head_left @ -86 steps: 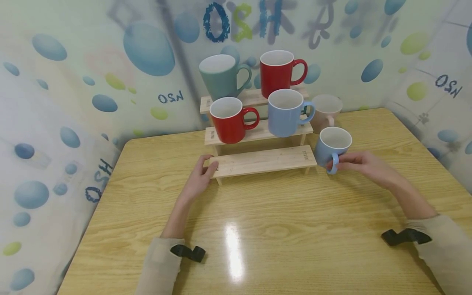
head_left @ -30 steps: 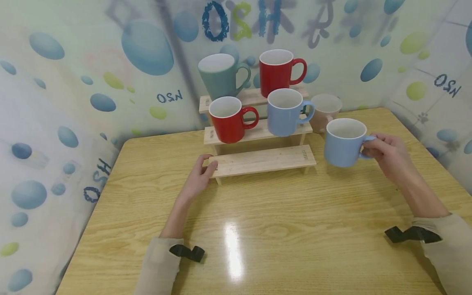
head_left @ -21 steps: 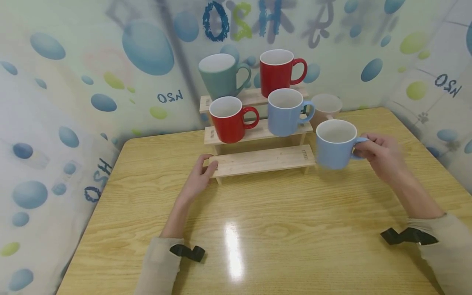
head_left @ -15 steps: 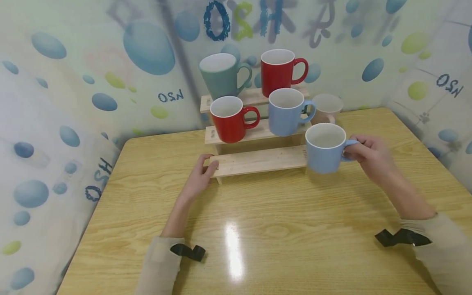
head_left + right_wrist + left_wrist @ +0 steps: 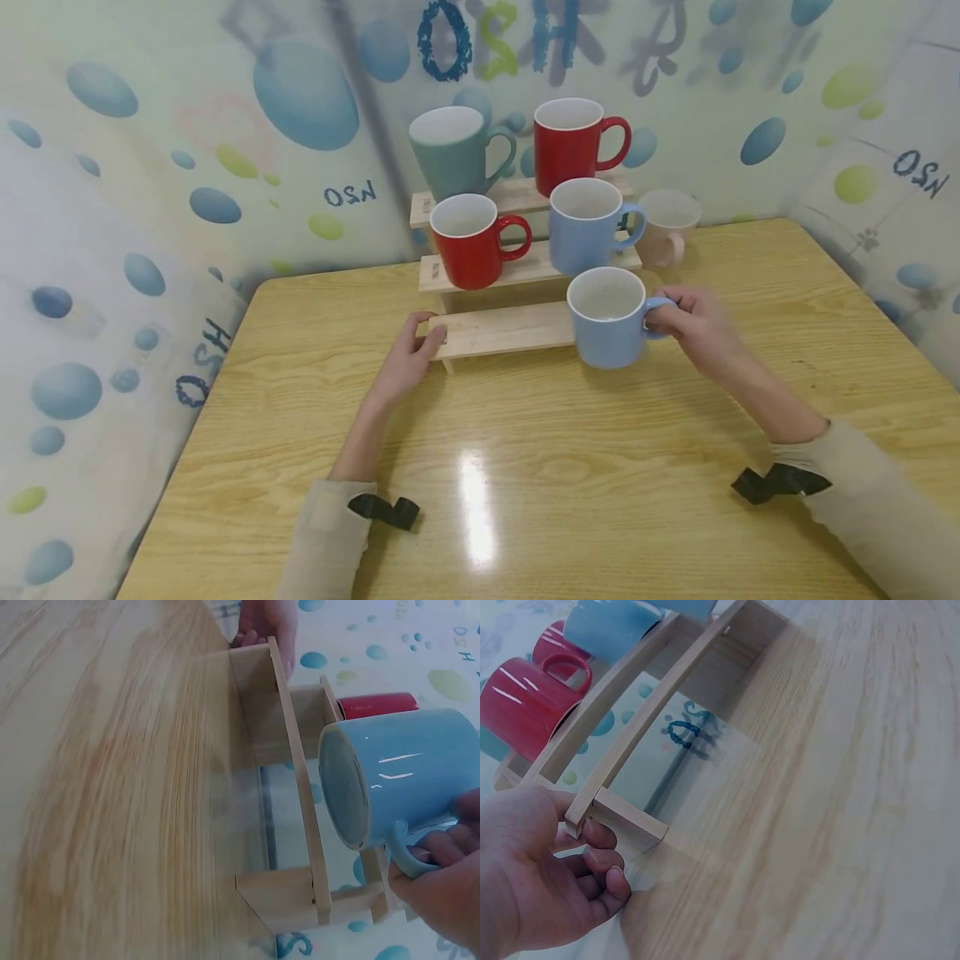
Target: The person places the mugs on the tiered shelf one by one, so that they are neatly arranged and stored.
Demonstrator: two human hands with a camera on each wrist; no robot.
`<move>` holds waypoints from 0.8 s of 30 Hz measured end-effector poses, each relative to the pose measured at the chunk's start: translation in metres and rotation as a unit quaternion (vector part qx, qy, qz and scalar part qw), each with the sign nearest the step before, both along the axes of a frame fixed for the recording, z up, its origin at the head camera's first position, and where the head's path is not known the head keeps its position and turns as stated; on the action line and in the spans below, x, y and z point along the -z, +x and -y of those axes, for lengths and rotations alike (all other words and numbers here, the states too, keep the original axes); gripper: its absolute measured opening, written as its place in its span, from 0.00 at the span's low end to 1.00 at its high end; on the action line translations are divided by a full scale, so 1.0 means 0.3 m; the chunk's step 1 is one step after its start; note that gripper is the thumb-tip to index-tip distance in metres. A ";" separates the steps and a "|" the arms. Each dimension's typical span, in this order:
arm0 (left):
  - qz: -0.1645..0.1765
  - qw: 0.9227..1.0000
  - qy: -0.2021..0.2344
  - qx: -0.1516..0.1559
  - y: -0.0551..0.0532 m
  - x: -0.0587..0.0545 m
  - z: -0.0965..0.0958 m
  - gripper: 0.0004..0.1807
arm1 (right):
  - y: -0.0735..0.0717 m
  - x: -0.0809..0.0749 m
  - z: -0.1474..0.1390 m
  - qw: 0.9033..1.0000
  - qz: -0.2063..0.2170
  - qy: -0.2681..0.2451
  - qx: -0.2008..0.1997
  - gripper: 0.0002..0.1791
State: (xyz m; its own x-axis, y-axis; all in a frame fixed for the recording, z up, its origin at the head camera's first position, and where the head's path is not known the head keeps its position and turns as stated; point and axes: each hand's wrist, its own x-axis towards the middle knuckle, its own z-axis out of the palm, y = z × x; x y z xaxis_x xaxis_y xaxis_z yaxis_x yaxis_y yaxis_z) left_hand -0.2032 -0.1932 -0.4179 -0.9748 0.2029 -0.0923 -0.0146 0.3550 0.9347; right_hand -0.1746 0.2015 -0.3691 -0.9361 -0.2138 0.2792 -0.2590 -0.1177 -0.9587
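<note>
My right hand [image 5: 693,327] pinches the handle of a light blue mug [image 5: 609,329], which is upright and overlaps the right part of the lowest step in the head view. In the right wrist view the mug [image 5: 409,776] shows its base, beside the step's front edge. My left hand [image 5: 405,354] grips the left end of the bottom step of a three-step wooden rack [image 5: 502,329], thumb on top. In the left wrist view its fingers [image 5: 600,859] curl under that end. The middle step bears a red mug [image 5: 467,246] and another light blue mug [image 5: 583,229].
On the top step stand a teal mug [image 5: 452,154] and a second red mug [image 5: 567,146]. A pale pink mug [image 5: 667,227] stands on the table [image 5: 585,483] to the right of the rack. Behind is a patterned backdrop [image 5: 300,192] close to the table's back edge.
My right hand has taken the light blue mug from the table right of the rack, lifted it and turned its handle to the right, then carried it left to the lowest step. My left hand stays put.
</note>
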 end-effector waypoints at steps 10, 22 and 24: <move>-0.001 1.000 0.005 0.000 -0.001 -0.001 -0.001 0.28 | -0.024 0.007 0.091 0.999 -0.010 0.053 0.002 0.15; 0.017 1.000 0.015 0.007 0.023 -0.065 -0.018 0.26 | -0.049 0.009 0.201 0.996 0.019 0.086 -0.009 0.14; 0.020 1.000 0.011 0.008 0.036 -0.093 -0.026 0.25 | -0.055 0.012 0.217 0.996 0.027 0.088 -0.007 0.14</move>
State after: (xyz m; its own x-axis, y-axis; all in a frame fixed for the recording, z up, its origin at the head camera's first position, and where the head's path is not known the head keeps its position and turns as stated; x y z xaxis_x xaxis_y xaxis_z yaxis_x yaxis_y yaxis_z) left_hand -0.1924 -0.1854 -0.3898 -0.9670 0.2215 -0.1261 -0.0459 0.3353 0.9410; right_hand -0.1912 0.1362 -0.3728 -0.9452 -0.2689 0.1851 -0.2058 0.0506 -0.9773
